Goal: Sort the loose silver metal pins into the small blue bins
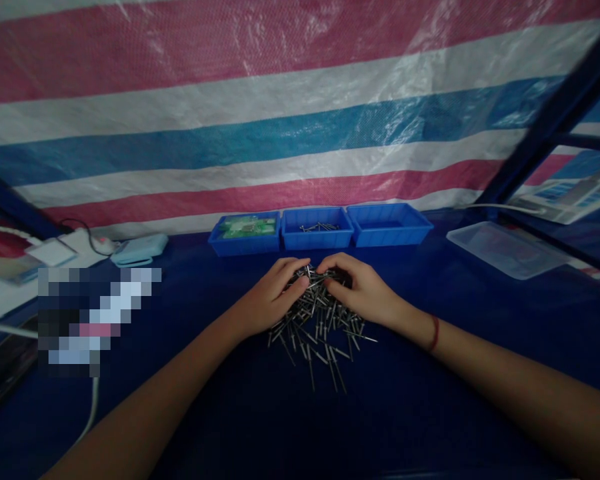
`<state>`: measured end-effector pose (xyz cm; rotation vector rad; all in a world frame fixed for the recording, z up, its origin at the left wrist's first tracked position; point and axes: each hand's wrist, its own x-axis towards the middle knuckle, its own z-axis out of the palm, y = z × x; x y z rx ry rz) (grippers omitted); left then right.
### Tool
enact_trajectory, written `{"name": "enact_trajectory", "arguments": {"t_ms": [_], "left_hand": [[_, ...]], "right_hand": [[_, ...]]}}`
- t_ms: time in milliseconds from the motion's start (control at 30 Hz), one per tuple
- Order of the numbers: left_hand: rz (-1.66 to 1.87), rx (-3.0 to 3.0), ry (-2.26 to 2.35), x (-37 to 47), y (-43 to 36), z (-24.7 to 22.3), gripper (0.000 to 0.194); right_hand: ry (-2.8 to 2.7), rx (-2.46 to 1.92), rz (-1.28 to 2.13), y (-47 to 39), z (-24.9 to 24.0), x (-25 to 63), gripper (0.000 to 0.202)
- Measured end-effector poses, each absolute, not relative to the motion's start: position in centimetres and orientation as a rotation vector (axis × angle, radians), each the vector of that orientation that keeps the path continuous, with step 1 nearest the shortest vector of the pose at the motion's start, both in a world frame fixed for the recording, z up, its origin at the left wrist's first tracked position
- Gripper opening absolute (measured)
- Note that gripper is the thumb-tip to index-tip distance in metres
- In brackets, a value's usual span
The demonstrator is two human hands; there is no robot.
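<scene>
A heap of thin metal blind rivets (pixel 314 308) lies on the dark blue table, several of them fanned out toward me. My left hand (pixel 275 293) curls around the heap's upper left side, with rivets showing between its thumb and index finger. Across from it, my right hand (pixel 363 288) curls over the upper right side, rivets between its thumb and bent fingers. The fingertips of both hands are close together but apart. Behind the heap, the middle blue bin (pixel 317 241) holds a few similar rivets.
The left blue bin (pixel 245 248) holds green packets; the right blue bin (pixel 393 235) stands beside the middle one. A translucent plastic lid (pixel 510 252) lies at right. At left are a light blue case (pixel 140 249), a power strip and cables. A striped sheet hangs behind.
</scene>
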<state>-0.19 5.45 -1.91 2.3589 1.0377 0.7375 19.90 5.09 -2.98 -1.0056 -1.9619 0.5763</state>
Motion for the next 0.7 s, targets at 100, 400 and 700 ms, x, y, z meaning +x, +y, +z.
{"name": "enact_trajectory", "arguments": {"t_ms": [100, 400, 700], "left_hand": [[0.678, 2.424, 0.999, -0.7, 5.4, -1.5, 0.035], [0.523, 2.523, 1.02, -0.6, 5.0, -1.4, 0.028], [0.628, 2.488, 1.052, -0.5, 4.9, -1.4, 0.006]], "right_hand": [[-1.96, -1.002, 0.605, 5.0, -2.9, 20.2, 0.02], [-2.075, -1.029, 0.556, 4.7, -2.1, 20.9, 0.016], [-1.976, -1.104, 0.575, 4.9, -2.5, 21.0, 0.012]]}}
